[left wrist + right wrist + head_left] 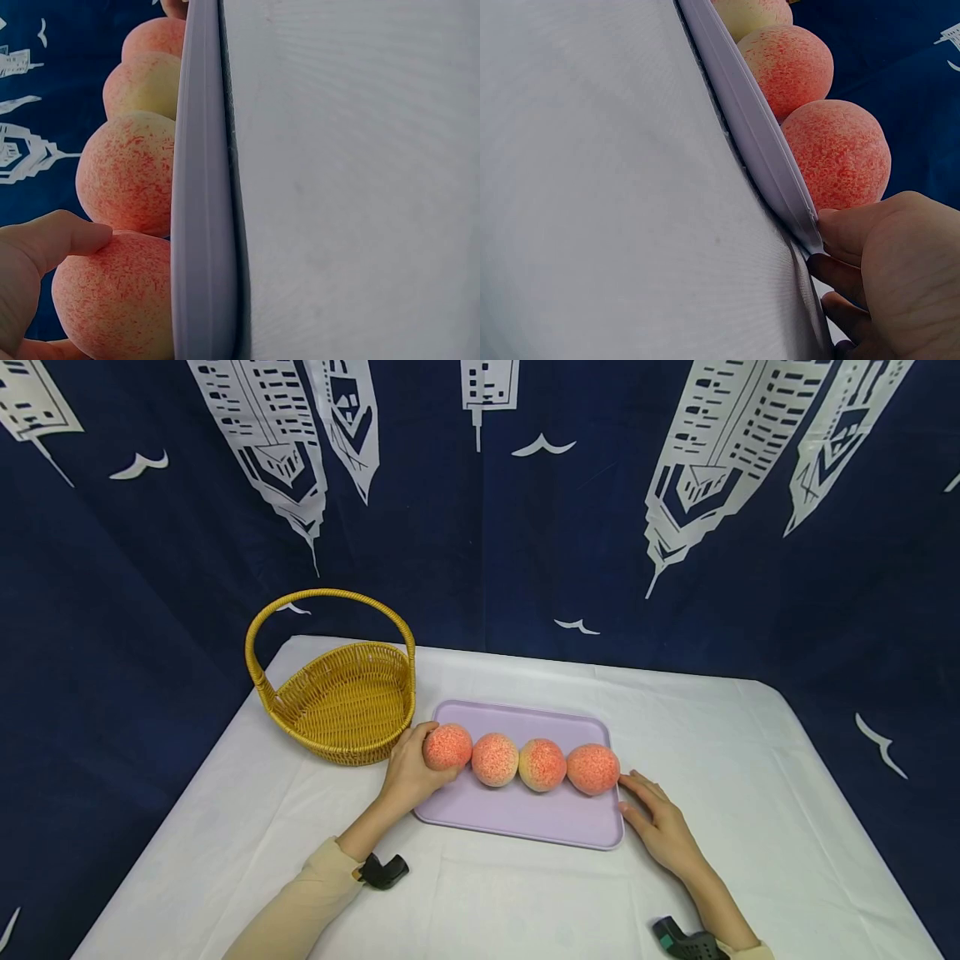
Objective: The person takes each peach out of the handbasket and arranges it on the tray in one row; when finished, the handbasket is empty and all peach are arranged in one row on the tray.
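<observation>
Several pinkish-orange peaches stand in a row across a lilac tray. My left hand holds the leftmost peach, thumb on its near side and fingers round its far left; the same peach shows under the thumb in the left wrist view. My right hand touches the tray's right edge beside the rightmost peach, fingers extended. In the right wrist view, the right thumb lies at the tray rim, close to that peach; the other fingers are partly hidden.
A yellow wicker basket with a tall handle stands left of the tray, close to my left hand. White cloth covers the table. Behind it hangs a dark blue curtain with white prints.
</observation>
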Action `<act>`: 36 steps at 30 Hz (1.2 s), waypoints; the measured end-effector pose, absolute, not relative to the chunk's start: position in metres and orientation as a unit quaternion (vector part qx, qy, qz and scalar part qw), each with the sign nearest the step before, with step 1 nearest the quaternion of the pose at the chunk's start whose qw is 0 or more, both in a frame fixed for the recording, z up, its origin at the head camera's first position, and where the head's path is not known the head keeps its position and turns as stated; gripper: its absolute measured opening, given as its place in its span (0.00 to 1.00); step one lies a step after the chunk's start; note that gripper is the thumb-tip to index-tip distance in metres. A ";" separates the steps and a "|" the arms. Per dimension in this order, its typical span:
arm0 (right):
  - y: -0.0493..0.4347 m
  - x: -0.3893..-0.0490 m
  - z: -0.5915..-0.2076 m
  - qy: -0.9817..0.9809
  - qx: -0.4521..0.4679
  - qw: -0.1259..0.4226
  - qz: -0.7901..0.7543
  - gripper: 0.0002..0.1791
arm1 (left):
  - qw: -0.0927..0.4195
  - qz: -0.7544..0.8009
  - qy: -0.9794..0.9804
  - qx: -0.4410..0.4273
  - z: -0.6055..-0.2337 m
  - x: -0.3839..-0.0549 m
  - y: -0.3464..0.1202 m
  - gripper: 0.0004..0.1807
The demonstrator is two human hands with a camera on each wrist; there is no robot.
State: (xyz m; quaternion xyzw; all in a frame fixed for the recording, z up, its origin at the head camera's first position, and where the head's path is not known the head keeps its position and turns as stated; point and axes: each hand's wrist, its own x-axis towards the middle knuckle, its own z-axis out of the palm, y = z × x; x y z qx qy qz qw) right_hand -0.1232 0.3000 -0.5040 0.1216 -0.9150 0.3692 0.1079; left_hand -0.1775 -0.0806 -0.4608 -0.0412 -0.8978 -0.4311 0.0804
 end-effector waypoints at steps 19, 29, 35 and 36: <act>0.300 -0.123 -0.504 -0.913 0.120 0.104 0.375 0.23 | 0.085 -0.424 -0.900 -0.044 -0.459 -0.175 -0.083 0.41; 0.301 -0.123 -0.504 -0.913 0.122 0.108 0.373 0.23 | 0.089 -0.421 -0.901 -0.063 -0.460 -0.172 -0.085 0.43; 0.301 -0.123 -0.502 -0.911 0.117 0.095 0.383 0.24 | 0.104 -0.420 -0.900 -0.061 -0.462 -0.172 -0.085 0.39; 0.301 -0.124 -0.502 -0.911 0.118 0.095 0.383 0.24 | 0.107 -0.419 -0.900 -0.061 -0.463 -0.172 -0.085 0.39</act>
